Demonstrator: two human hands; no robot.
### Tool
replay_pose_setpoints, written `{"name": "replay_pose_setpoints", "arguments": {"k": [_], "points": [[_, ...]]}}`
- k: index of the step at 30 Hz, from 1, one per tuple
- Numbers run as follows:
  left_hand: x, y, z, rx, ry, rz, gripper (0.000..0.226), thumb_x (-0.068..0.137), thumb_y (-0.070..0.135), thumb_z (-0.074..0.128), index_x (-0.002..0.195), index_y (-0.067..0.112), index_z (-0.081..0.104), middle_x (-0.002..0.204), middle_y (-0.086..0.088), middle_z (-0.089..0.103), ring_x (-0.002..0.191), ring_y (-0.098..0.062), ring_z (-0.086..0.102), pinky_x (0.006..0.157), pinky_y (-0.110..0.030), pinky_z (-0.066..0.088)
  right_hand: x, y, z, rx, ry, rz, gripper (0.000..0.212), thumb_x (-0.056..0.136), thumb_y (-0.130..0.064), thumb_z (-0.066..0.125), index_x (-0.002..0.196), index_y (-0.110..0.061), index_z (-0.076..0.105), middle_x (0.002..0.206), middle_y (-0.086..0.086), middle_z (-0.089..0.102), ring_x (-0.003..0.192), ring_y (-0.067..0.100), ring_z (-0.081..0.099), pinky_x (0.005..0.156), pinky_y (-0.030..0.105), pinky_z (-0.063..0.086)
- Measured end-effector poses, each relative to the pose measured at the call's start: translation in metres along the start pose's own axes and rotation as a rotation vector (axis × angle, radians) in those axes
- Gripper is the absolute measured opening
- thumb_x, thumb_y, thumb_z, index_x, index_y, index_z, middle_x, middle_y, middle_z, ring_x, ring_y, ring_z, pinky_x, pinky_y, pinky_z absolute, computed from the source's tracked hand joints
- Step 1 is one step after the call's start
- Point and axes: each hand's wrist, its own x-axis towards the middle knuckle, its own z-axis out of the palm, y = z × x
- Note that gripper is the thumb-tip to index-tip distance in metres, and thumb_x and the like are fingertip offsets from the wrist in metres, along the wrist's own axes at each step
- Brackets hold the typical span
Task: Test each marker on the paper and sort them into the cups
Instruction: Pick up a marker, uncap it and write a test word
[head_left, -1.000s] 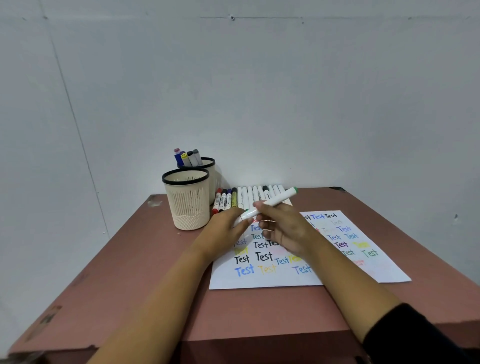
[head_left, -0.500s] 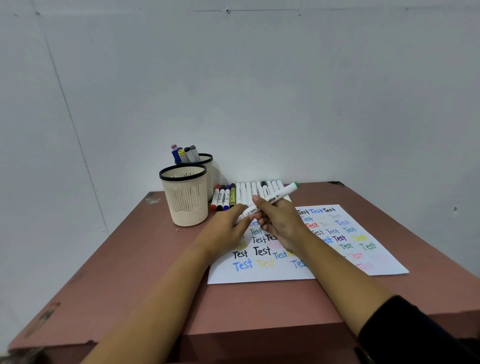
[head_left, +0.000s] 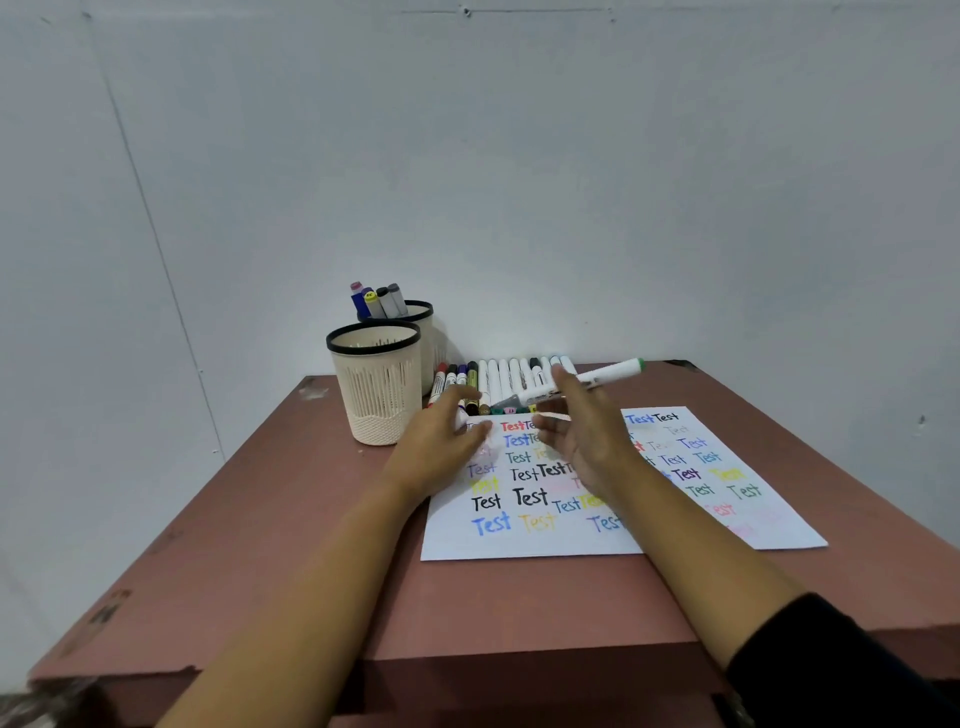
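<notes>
The marker (head_left: 608, 374) is blurred, and the rear cup (head_left: 427, 343) is half hidden.

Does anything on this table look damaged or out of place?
Only the table itself: a pale chipped patch at its far left corner, left of the front cup, and dark scuffs along its left edge. That cup and the back cup stand upright; the marker row is tidy; the paper lies flat.
</notes>
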Motion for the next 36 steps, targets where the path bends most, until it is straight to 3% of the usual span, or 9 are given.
{"name": "replay_pose_setpoints", "arguments": {"k": [2,4,6,9,12,19,27,30,36], "points": [[0.004,-0.007,-0.003,-0.06,0.095,-0.106,0.023,0.092,0.018,0.053,0.114,0.012,0.058,0.11,-0.009,0.064,0.101,-0.025,0.059,0.073,-0.023,0.035,0.001,-0.005,-0.002,0.149,0.043,0.028,0.016,0.096,-0.017,0.052,0.084,-0.007,0.054,0.061,0.012,0.062,0.052,0.021,0.065,0.051,0.027,0.057],[0.007,-0.012,-0.003,-0.184,0.166,-0.231,0.015,0.093,0.014,0.049,0.104,0.013,0.06,0.107,-0.015,0.065,0.085,-0.026,0.062,0.077,-0.029,0.042,0.003,-0.007,-0.003,0.201,0.057,0.049,0.013,0.094,-0.01,0.053,0.083,-0.005,0.054,0.069,0.017,0.061,0.057,0.026,0.067,0.061,0.032,0.059],[0.008,-0.015,-0.002,-0.342,0.19,-0.334,0.012,0.093,0.011,0.046,0.096,0.013,0.058,0.098,-0.022,0.064,0.061,-0.019,0.056,0.068,-0.032,0.045,0.004,-0.006,-0.002,0.168,0.043,0.065,0.01,0.092,-0.007,0.055,0.083,-0.004,0.056,0.073,0.016,0.06,0.06,0.026,0.067,0.067,0.033,0.058],[0.01,-0.019,-0.001,-0.449,0.205,-0.405,0.012,0.093,0.01,0.045,0.092,0.01,0.057,0.087,-0.015,0.058,0.053,-0.015,0.052,0.063,-0.029,0.045,0.007,-0.005,0.001,0.065,-0.021,0.046,0.013,0.09,0.003,0.055,0.08,-0.005,0.054,0.075,0.015,0.06,0.061,0.022,0.065,0.064,0.027,0.058],[0.01,-0.019,-0.001,-0.48,0.21,-0.406,0.013,0.093,0.009,0.046,0.087,0.012,0.057,0.08,-0.012,0.057,0.053,-0.015,0.051,0.064,-0.03,0.045,0.013,-0.007,0.007,-0.066,-0.043,0.017,0.02,0.087,0.009,0.053,0.078,-0.008,0.049,0.075,0.014,0.058,0.063,0.021,0.061,0.055,0.022,0.055],[0.011,-0.019,-0.001,-0.51,0.229,-0.406,0.016,0.091,0.007,0.045,0.082,0.014,0.056,0.079,-0.011,0.056,0.05,-0.015,0.05,0.057,-0.026,0.041,0.022,0.007,0.032,-0.258,0.024,-0.026,0.012,0.087,-0.003,0.054,0.08,-0.01,0.049,0.068,0.009,0.061,0.056,0.017,0.059,0.046,0.02,0.051],[0.009,-0.018,-0.003,-0.531,0.235,-0.412,0.018,0.09,0.009,0.046,0.079,0.018,0.057,0.073,-0.009,0.057,0.052,-0.015,0.052,0.06,-0.028,0.042,0.038,0.027,0.058,-0.372,0.128,-0.065,0.009,0.084,-0.009,0.058,0.09,-0.009,0.052,0.071,0.01,0.064,0.052,0.013,0.057,0.049,0.023,0.05],[0.009,-0.017,-0.003,-0.521,0.234,-0.404,0.019,0.09,0.009,0.047,0.078,0.019,0.057,0.073,-0.009,0.057,0.052,-0.015,0.052,0.061,-0.029,0.042,0.038,0.036,0.059,-0.392,0.14,-0.059,0.019,0.083,-0.01,0.06,0.099,-0.001,0.056,0.069,0.009,0.063,0.049,0.012,0.057,0.047,0.022,0.05],[0.009,-0.017,-0.003,-0.478,0.272,-0.383,0.013,0.091,0.008,0.047,0.086,0.012,0.059,0.073,-0.007,0.058,0.053,-0.011,0.052,0.055,-0.02,0.044,0.039,0.04,0.055,-0.389,0.094,-0.074,0.01,0.083,-0.007,0.061,0.089,-0.002,0.055,0.065,0.009,0.063,0.05,0.013,0.059,0.05,0.023,0.053]]}}
